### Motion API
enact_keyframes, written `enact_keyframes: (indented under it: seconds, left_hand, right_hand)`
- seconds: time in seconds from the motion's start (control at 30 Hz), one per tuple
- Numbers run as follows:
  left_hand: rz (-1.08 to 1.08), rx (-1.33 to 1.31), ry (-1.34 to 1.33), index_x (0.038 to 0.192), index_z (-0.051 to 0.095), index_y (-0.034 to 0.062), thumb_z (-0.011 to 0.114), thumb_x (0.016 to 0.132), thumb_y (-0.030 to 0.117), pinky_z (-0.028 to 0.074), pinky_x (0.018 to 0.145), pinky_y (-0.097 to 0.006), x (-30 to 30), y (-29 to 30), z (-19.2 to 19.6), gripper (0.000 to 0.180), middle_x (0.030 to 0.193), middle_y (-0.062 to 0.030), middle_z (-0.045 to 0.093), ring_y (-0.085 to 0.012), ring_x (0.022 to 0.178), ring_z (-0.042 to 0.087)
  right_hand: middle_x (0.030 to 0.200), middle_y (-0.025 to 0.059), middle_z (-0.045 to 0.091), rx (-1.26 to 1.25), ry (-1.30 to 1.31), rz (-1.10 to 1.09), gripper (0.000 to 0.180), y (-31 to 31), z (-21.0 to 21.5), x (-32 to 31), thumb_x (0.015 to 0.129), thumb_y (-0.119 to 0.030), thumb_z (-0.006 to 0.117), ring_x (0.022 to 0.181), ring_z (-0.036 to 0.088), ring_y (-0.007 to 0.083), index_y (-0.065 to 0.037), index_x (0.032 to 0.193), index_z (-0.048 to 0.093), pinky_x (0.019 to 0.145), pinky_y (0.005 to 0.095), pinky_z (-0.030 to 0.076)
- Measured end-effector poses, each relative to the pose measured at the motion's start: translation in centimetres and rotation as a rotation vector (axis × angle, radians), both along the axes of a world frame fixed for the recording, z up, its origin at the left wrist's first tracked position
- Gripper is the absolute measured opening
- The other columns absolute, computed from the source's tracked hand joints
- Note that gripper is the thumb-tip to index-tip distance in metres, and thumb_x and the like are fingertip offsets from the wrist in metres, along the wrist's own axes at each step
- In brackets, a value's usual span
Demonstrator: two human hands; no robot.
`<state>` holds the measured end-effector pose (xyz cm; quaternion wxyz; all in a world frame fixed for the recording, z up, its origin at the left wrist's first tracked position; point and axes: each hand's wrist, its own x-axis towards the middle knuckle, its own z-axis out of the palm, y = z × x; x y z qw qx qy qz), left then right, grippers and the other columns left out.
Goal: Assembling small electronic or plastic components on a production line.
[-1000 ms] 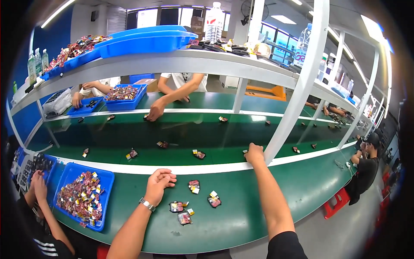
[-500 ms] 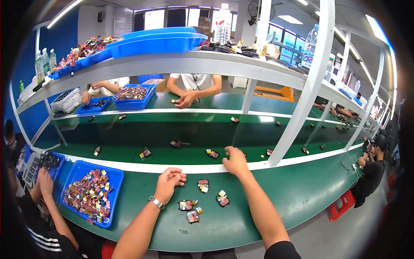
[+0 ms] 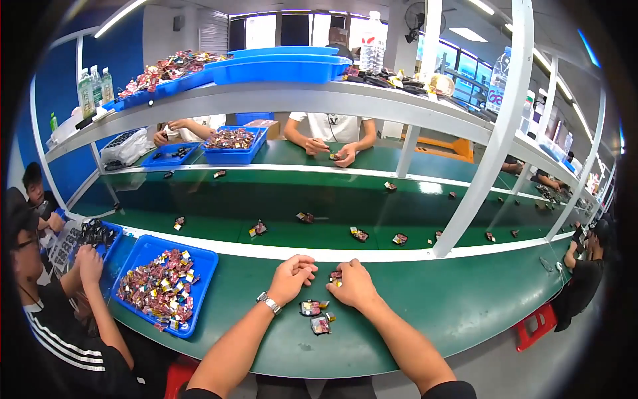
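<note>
A small red-and-black packet (image 3: 335, 276) sits at the curved fingers of the right hand (image 3: 354, 286), over the green table (image 3: 438, 299); whether they grip it, I cannot tell. The left hand (image 3: 292, 276), half open, is just left. Two similar packets (image 3: 321, 324) lie nearer; a blue tray (image 3: 208, 290) stands farther left.

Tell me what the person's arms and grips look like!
The left arm has a black sleeve and a silver, metal-looking watch at the wrist. The right arm has a black sleeve too, but no watch shows. The left grip and right grip wear no gloves.
</note>
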<state>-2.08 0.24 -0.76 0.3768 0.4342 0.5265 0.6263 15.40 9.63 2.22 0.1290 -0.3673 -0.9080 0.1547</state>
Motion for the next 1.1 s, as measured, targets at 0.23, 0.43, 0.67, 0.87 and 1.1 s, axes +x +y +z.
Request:
enact_keyframes:
  seconds: [0.23,0.43,0.67,0.87,1.1]
  left_hand:
    - [-0.186,-0.148,-0.202,0.129,0.051,-0.0019,0.049,0.100,0.014,0.055,0.088,-0.034,1.0,-0.7,0.9,0.034,0.118,-0.0116,0.061,-0.0185,0.102,0.063]
    - [-0.201,-0.105,-0.402,0.131,0.049,-0.0021,0.047,0.100,0.012,0.053,0.094,-0.037,0.9,-1.1,1.2,0.034,0.120,-0.0133,0.059,-0.0216,0.107,0.062]
    - [-0.143,-0.114,-0.313,0.129,0.050,-0.0020,0.044,0.098,0.007,0.055,0.093,-0.037,1.5,-0.7,1.8,0.032,0.118,-0.0137,0.060,-0.0226,0.107,0.063]
    - [-0.150,-0.120,-0.252,0.128,0.051,-0.0016,0.043,0.099,0.006,0.057,0.091,-0.033,1.5,-0.9,1.7,0.031,0.115,-0.0131,0.060,-0.0200,0.102,0.064]
    - [-0.148,-0.135,-0.151,0.128,0.050,-0.0020,0.045,0.098,0.006,0.057,0.090,-0.034,1.7,-0.7,1.4,0.031,0.115,-0.0145,0.061,-0.0220,0.102,0.065]
  right_hand:
    - [0.105,0.0154,0.056,0.035,0.479,0.243,0.044,-1.9,0.7,-0.4,0.070,-0.016,0.077,0.094,0.060,0.0320,-0.001,0.107,0.061,0.081,0.0394,0.052]
    - [0.110,0.0139,0.057,0.230,0.590,0.330,0.042,-2.1,1.2,-0.4,0.071,-0.012,0.077,0.094,0.061,0.0284,-0.002,0.109,0.062,0.078,0.0361,0.053]
    - [0.120,0.0083,0.056,0.239,0.501,0.424,0.028,-0.8,0.9,0.4,0.077,-0.004,0.072,0.099,0.059,0.0272,-0.010,0.104,0.065,0.082,0.0373,0.053]
    - [0.113,0.0078,0.055,0.162,0.462,0.513,0.020,0.3,1.2,0.3,0.074,-0.005,0.072,0.105,0.055,0.0296,-0.009,0.089,0.059,0.086,0.0403,0.049]
    - [0.113,0.0090,0.055,0.158,0.416,0.578,0.019,1.0,1.2,0.5,0.075,-0.007,0.073,0.106,0.054,0.0303,-0.008,0.087,0.059,0.088,0.0406,0.048]
